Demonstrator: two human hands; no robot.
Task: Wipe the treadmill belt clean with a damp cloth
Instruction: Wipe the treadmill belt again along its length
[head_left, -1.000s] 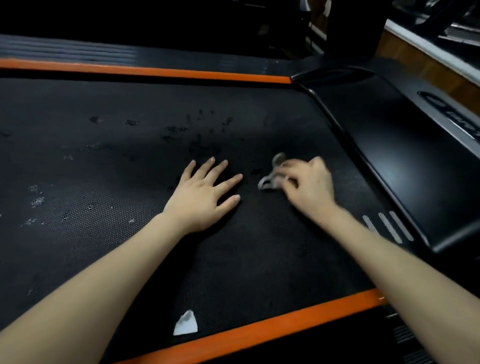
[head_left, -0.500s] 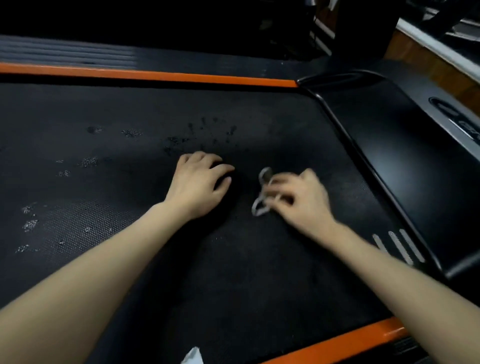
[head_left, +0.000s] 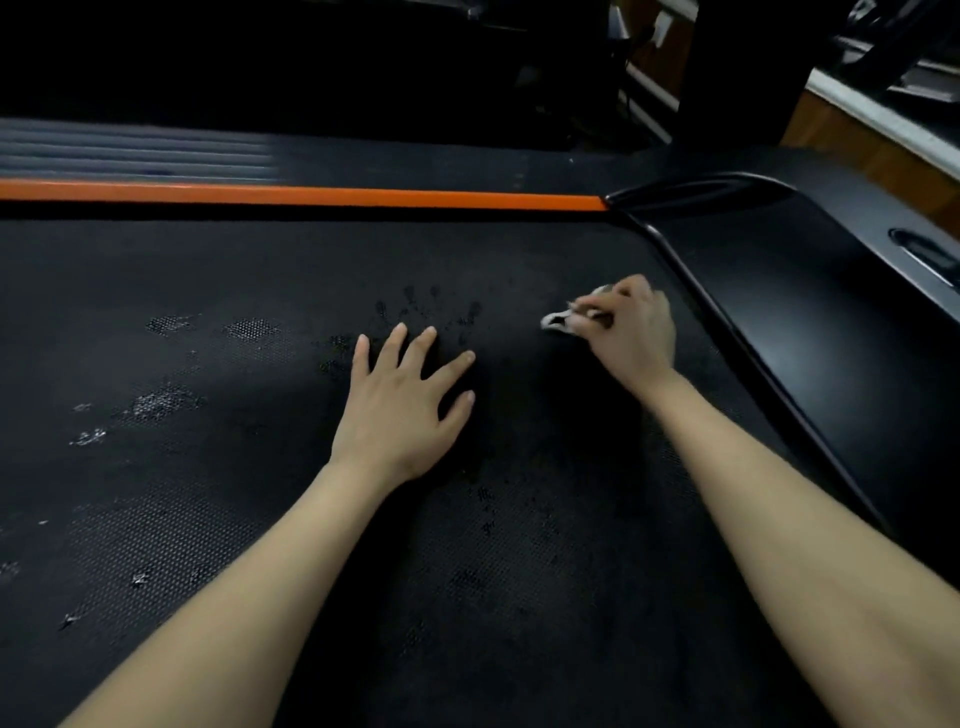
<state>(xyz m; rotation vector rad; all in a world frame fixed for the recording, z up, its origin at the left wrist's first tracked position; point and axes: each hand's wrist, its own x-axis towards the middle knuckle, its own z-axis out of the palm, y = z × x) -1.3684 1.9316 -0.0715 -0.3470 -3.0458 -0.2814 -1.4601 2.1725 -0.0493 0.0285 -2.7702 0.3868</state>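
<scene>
On the treadmill belt (head_left: 208, 493), toward its far right corner, the person's right hand (head_left: 631, 332) lay knuckles up, fingers curled tight over a small pale cloth (head_left: 558, 319). The cloth was bunched. Only a crumpled end showed, sticking out to the left of the fingertips and touching the belt. How much of it sat inside the fist could not be told.

Left hand (head_left: 400, 410) lay flat on the belt, palm down, fingers straight and spread, holding nothing. It was well to the left of the right hand, with bare belt between them. Both forearms were bare, reaching in from the near side.

Dark smudges (head_left: 431, 312), some finger-shaped, marked the belt just beyond the left fingertips. Pale flecks (head_left: 156, 402) and patches were scattered over the left part of the belt, well apart from the cloth.

An orange strip (head_left: 311, 196) ran along the belt's far edge and ended at a black cover (head_left: 831, 322) on the right. The right hand was near that cover's raised rim, seemingly not touching it. Light was dim.
</scene>
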